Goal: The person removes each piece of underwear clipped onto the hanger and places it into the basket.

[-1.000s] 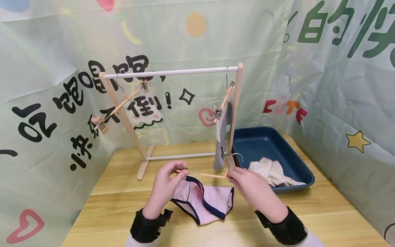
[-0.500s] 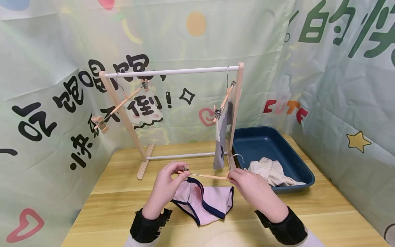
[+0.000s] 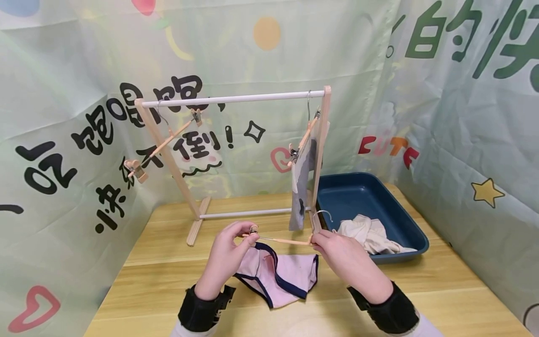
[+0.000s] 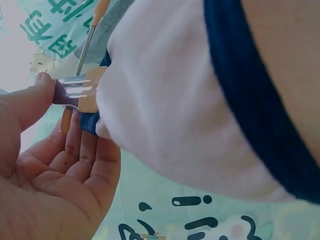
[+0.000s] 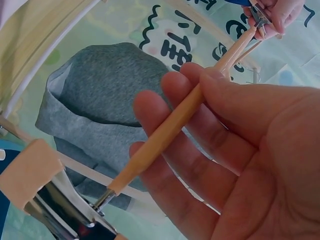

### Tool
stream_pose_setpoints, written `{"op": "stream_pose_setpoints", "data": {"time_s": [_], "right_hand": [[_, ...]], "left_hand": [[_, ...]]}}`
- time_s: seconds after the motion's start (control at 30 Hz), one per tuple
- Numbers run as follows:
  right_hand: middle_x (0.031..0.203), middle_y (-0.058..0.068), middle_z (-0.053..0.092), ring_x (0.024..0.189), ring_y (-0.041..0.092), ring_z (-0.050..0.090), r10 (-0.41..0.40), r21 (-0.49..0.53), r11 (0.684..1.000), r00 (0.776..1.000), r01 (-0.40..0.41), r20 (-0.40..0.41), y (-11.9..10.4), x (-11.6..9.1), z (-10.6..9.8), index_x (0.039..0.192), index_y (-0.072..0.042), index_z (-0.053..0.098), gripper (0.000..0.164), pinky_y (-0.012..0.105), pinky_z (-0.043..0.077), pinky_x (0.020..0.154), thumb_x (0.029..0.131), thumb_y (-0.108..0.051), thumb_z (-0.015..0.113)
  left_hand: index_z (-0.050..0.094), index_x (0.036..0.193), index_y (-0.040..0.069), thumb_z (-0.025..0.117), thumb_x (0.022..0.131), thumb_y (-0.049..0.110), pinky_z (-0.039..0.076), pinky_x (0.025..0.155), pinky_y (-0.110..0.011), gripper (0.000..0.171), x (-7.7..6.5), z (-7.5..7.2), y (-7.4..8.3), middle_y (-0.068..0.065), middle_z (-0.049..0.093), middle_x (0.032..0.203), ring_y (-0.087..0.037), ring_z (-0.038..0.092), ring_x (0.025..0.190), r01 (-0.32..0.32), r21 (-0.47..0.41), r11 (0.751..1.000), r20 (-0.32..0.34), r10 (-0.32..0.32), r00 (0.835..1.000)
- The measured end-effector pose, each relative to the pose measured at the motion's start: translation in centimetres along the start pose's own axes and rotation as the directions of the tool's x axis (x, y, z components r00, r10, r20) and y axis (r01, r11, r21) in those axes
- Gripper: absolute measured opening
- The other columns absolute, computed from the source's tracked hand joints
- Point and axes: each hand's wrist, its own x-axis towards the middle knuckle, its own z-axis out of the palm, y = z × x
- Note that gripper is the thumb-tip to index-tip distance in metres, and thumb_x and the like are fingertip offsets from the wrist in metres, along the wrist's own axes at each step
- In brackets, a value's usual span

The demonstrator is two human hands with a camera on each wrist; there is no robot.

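Over the table, a wooden clip hanger is stretched between both hands. My left hand pinches the metal clip at its left end, thumb against the metal. That clip bites on the navy waistband of pink underpants, which hang down below the hanger in the head view. My right hand holds the wooden bar near the hook, between thumb and fingers. In the right wrist view, the other clip sits beyond my fingertips at the bar's near end, with no cloth in it.
A wooden rack with a white rail stands behind the hands. An unloaded clip hanger hangs at its left, grey patterned cloth at its right. A blue tray holding cream cloth is at the right.
The grey cloth on the rack has swung slightly to the left. Both hands and the hanger between them stay almost where they were.
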Motion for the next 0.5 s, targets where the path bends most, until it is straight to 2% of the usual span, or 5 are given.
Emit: {"op": "stream_pose_setpoints", "data": {"time_s": [0.1, 0.5], "right_hand": [[0.085, -0.011, 0.062, 0.068, 0.008, 0.061, -0.001, 0.001, 1.000, 1.000, 0.001, 0.003, -0.01, -0.03, 0.00, 0.091, -0.022, 0.069, 0.012, 0.025, 0.050, 0.054, 0.091, -0.015, 0.079], [0.084, -0.011, 0.063, 0.069, 0.008, 0.062, -0.009, 0.005, 1.000, 1.000, 0.008, 0.019, 0.16, -0.09, -0.09, 0.092, -0.020, 0.069, 0.010, 0.025, 0.049, 0.055, 0.092, -0.015, 0.078]], "left_hand": [[0.075, 0.106, 0.007, 0.079, 0.090, 0.011, 0.057, 0.086, -0.035, 0.017, -0.05, 0.07, -0.07, -0.004, 0.075, 0.101, -0.019, 0.069, 0.093, -0.018, 0.014, 1.000, -0.014, 0.018, 1.000], [0.075, 0.107, 0.009, 0.079, 0.090, 0.012, 0.057, 0.087, -0.037, 0.018, 0.00, 0.28, 0.16, -0.002, 0.074, 0.102, -0.018, 0.069, 0.095, 0.011, 0.024, 1.000, -0.010, -0.011, 1.000]]}}
